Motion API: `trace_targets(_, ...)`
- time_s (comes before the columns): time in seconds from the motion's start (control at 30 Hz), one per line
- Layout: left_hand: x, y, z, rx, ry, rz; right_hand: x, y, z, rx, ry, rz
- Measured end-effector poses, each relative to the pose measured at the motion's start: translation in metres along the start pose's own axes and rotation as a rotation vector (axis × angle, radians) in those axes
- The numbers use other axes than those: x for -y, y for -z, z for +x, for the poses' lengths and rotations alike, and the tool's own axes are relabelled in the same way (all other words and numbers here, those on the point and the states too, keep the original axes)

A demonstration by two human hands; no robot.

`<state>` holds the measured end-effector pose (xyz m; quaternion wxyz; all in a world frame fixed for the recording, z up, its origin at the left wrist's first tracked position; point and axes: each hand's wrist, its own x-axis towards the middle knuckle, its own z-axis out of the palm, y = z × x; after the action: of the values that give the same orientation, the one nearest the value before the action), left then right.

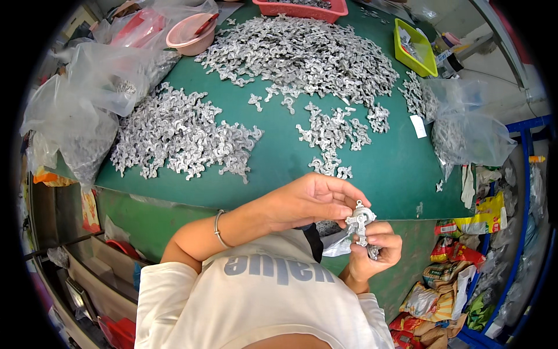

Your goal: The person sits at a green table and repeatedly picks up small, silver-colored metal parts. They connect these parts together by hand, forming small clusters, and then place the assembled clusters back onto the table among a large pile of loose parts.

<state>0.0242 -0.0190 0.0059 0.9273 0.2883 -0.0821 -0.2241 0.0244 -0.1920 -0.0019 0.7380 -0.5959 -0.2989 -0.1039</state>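
My left hand (314, 200), with a metal bangle on its wrist, reaches across in front of my chest. Its thumb and fingers close on the edge of a silver-grey metal cross pendant (361, 220), which has a small ring at its top. Below and to the right, my right hand (376, 254) is closed around the lower part of the same cross. More grey metal shows between the right fingers, but how many pieces there are I cannot tell. Both hands are just off the table's near edge. Closest on the table lies a small cluster of similar castings (329, 163).
A large heap of castings (302, 55) covers the back of the green table (279, 139); another pile (180, 136) lies left. A pink bowl (190, 35), a red tray (302, 9) and a yellow-green basket (415, 47) stand behind. Plastic bags (87, 110) flank the table. Blue shelving (511, 256) stands right.
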Motion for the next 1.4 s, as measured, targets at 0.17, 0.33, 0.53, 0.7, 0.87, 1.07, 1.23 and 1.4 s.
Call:
trace_targets(0.17, 0.002, 0.003, 0.001, 0.019, -0.017, 0.004, -0.003, 0.0, -0.003, -0.009, 0.018, -0.031)
trace_targets(0.33, 0.003, 0.004, 0.002, 0.016, -0.02, -0.012, -0.003, 0.0, -0.003, -0.023, 0.006, -0.033)
trace_targets(0.53, 0.004, 0.007, 0.003, 0.02, -0.014, -0.005, -0.005, -0.001, -0.005, -0.053, -0.018, -0.021)
trace_targets(0.7, 0.003, 0.007, 0.003, 0.017, -0.027, -0.041, -0.005, 0.0, -0.004, -0.069, -0.062, -0.023)
trace_targets(0.87, 0.0, 0.004, 0.004, -0.077, -0.048, 0.074, -0.002, -0.004, -0.001, -0.165, -0.228, 0.042)
trace_targets(1.07, -0.003, 0.002, 0.0, -0.263, -0.04, 0.323, -0.005, -0.006, 0.005, -0.206, -0.486, 0.289)
trace_targets(1.23, 0.001, 0.006, 0.0, -0.295, -0.004, 0.212, -0.004, -0.007, 0.01, -0.193, -0.649, 0.475)
trace_targets(1.4, 0.003, 0.008, 0.001, -0.298, 0.006, 0.166, -0.008, -0.006, 0.013, -0.199, -0.721, 0.606)
